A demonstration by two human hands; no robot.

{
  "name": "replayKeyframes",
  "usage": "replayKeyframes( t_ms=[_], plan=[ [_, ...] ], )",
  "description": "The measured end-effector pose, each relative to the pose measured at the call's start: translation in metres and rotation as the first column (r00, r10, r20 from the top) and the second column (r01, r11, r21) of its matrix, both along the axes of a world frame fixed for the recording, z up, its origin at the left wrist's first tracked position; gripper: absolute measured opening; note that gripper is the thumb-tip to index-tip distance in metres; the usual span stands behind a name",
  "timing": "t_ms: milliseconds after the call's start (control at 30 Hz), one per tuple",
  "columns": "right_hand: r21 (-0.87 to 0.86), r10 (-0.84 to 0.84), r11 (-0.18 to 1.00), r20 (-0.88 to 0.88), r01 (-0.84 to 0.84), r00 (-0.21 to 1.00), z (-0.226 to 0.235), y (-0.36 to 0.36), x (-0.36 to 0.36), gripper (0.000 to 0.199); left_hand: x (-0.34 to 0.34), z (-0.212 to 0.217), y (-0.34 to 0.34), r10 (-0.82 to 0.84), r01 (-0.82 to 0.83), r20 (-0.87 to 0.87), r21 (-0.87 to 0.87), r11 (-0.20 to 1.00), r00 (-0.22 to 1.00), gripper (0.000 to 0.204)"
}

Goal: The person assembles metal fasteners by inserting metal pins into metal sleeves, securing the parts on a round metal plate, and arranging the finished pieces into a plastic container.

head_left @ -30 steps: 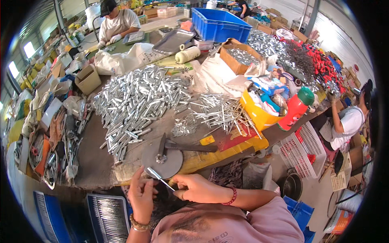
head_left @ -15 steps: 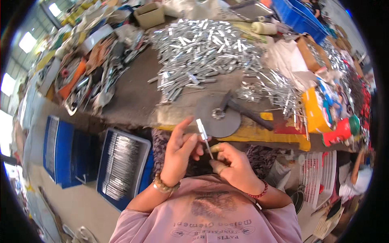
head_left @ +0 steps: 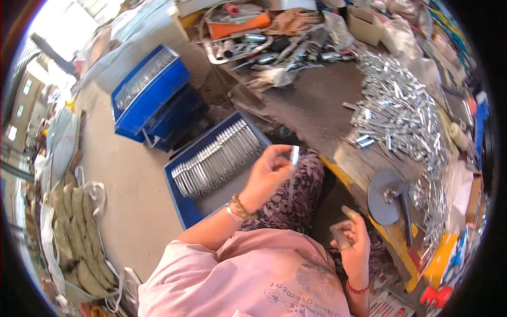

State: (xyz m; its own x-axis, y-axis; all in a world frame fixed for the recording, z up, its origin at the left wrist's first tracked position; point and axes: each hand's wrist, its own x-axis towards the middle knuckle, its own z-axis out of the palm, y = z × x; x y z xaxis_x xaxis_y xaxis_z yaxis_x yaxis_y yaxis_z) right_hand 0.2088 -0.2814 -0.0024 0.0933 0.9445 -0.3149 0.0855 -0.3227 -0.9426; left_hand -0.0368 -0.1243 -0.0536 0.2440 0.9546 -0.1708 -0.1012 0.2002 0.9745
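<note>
The wearer's left hand (head_left: 269, 174) pinches a metal part (head_left: 294, 156), a bright sleeve with a thin, blurred rod hanging below it. The part is held above the wearer's patterned trousers (head_left: 303, 190), just to the right of a blue tray (head_left: 182, 207). The right hand (head_left: 355, 240) is lower and to the right, its thumb and forefinger apart, with nothing clearly held.

The step in hand looks like a carry between tabletop (head_left: 311, 103) and tray. Adding the part to the row would call for tipping it from upright to lie alongside the others, then loosening the left grip.

Inside the tray, slim silver pieces (head_left: 216, 158) lie side by side in a long row; grey bottom shows along the near side. Beyond it, a blue bin (head_left: 153, 103) holds more silver pieces, also lined up. On the tabletop, a heap of loose metal tubes (head_left: 393, 100) spreads at the right, near a grey disc (head_left: 383, 206) and a hammer (head_left: 406, 222). A cardboard box (head_left: 364, 27) stands behind; its contents cannot be made out.
</note>
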Motion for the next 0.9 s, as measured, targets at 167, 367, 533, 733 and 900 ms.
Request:
replayKeyframes(
  t_ms=[167,367,533,733,900],
  plan=[
    [-0.118,0.015,0.993,-0.051,-0.021,0.999,-0.015,0.002,0.008,0.048,-0.132,-0.101,0.025,0.345,-0.429,-0.435,-0.109,0.897,0.832,0.05],
    [-0.11,0.064,0.991,-0.089,-0.074,0.994,-0.021,0.007,0.006,0.046,-0.204,-0.152,0.066,0.45,-0.598,-0.608,-0.052,0.8,0.654,0.054],
    [-0.106,0.047,0.993,-0.079,-0.055,0.996,-0.022,0.01,0.004,0.043,-0.214,-0.156,0.092,0.403,-0.6,-0.682,-0.066,0.797,0.61,0.052],
    [-0.153,-0.023,0.988,-0.104,0.007,0.994,-0.018,0.005,0.006,0.042,-0.2,-0.17,0.109,0.398,-0.492,-0.732,0.097,0.865,0.554,0.05],
    [-0.145,0.071,0.986,-0.083,-0.082,0.994,-0.024,0.007,0.012,0.039,-0.184,-0.137,0.103,0.658,-0.447,-0.567,0.483,0.753,0.496,0.026]
  ],
)
